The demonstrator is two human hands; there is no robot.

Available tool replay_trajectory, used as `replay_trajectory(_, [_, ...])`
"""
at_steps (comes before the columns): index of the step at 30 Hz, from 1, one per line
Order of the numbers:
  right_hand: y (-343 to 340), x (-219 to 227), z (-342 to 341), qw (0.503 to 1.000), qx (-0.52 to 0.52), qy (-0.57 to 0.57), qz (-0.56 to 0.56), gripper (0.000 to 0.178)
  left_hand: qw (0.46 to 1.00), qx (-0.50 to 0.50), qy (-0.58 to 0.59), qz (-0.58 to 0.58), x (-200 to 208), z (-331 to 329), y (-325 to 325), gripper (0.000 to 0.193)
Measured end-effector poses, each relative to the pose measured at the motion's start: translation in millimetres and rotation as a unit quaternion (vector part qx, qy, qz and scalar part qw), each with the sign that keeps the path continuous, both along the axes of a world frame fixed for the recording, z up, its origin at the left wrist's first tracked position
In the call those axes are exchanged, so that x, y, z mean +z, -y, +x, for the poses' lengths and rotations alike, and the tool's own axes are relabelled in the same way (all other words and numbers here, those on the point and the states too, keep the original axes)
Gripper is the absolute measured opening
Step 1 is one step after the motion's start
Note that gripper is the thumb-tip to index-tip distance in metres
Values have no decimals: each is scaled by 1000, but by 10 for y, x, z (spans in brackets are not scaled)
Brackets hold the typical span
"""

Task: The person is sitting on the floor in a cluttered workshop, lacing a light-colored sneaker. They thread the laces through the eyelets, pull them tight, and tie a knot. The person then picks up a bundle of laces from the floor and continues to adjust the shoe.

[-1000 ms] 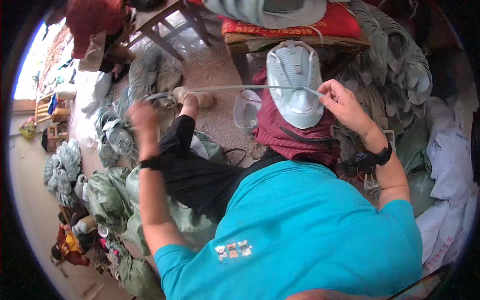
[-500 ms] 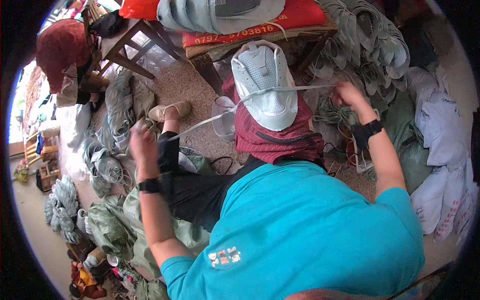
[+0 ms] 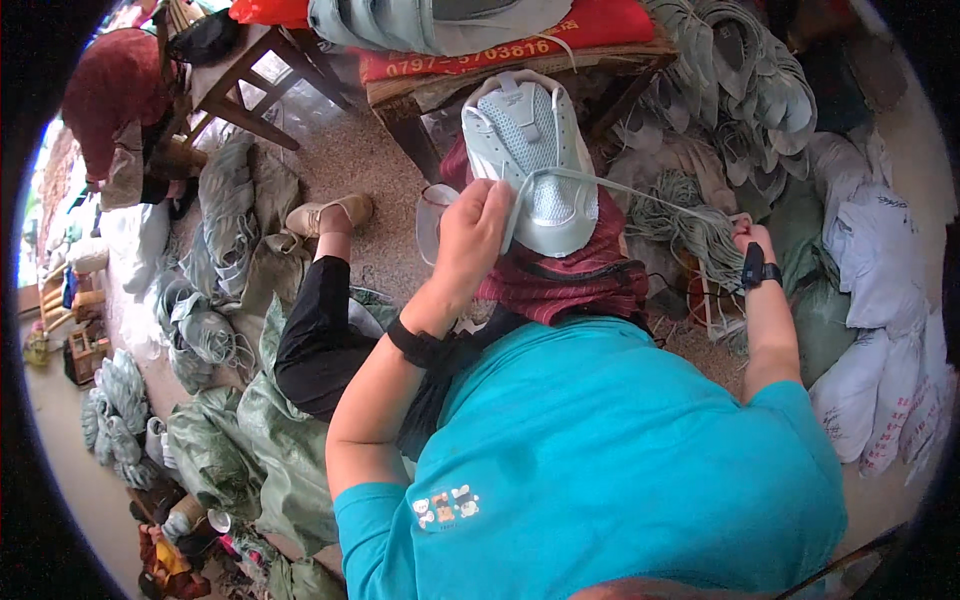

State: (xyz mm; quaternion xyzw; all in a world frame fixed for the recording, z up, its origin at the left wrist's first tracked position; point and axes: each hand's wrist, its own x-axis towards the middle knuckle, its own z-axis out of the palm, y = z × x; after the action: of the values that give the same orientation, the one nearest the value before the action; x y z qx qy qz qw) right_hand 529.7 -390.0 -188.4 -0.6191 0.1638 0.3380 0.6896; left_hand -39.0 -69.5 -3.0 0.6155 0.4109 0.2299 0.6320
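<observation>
A pale grey and white shoe upper (image 3: pixel 530 130) with a mesh tongue rests on the maroon striped cloth (image 3: pixel 560 285) over my lap, toe toward me. A light grey shoelace (image 3: pixel 640 190) crosses its front and stretches out to the right. My left hand (image 3: pixel 470 232) is closed at the left side of the upper, gripping the lace, which bends down beside its fingers; the fingertips are partly hidden. Off to the right, my right hand (image 3: pixel 752 240) is closed around the lace's other stretch, beside a bundle of grey laces (image 3: pixel 685 225).
Ahead, a wooden stool (image 3: pixel 400 100) carries a red bag (image 3: pixel 610 30) and more grey shoe parts (image 3: pixel 440 25). Bundled grey uppers (image 3: pixel 760 90) hang or lie at the far right, above white sacks (image 3: pixel 885 260). Green sacks (image 3: pixel 290 450) lie on the left.
My left hand has come in from the far left to the side of the shoe upper. My right hand has moved slightly right and down, pulling the lace out that way.
</observation>
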Motion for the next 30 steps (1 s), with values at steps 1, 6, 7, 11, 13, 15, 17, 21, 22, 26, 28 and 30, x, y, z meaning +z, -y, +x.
replay_trajectory(1, [-40, -8, -134, 999, 40, 30, -6, 16, 1000, 0, 5, 25, -4, -3, 3, 27])
replay_trajectory(6, [-1073, 658, -1074, 967, 237, -72, -66, 10, 998, -19, 17, 59, 9, 8, -33, 31])
replay_trajectory(7, [-1305, 894, -1366, 942, 331, -18, -44, 15, 998, -27, 25, 42, 10, 14, -44, 30])
replay_trajectory(11, [-2066, 1851, -2454, 880, 445, 166, 24, 36, 998, -26, 39, 29, 9, 65, -101, 31])
replay_trajectory(13, [-2291, 2183, -2815, 844, 494, 203, 51, 33, 999, -10, 25, 22, 31, 85, -112, 31])
replay_trajectory(15, [-2392, 2391, -3047, 789, 562, 230, 94, 27, 1000, 4, 20, -3, 74, 100, -110, 29])
replay_trajectory(17, [-2444, 2470, -3206, 750, 609, 251, 61, 23, 993, 4, -74, 97, 136, 116, -84, 29])
replay_trajectory(21, [-2509, 2443, -3434, 700, 608, 369, 67, 21, 953, -20, -171, 250, 287, 205, -107, 28])
replay_trajectory(22, [-2518, 2448, -3452, 695, 606, 384, 38, 21, 937, -61, -186, 290, 333, 210, -158, 28])
replay_trajectory(26, [-2509, 2543, -3418, 677, 642, 360, -6, 20, 828, -160, -219, 491, 572, 124, -397, 20])
replay_trajectory(28, [-2498, 2559, -3407, 674, 647, 356, -24, 19, 770, -126, -114, 614, 679, 117, -509, 27])
replay_trajectory(30, [-2490, 2537, -3403, 683, 630, 371, 11, 19, 783, -229, -188, 546, 748, 115, -592, 44])
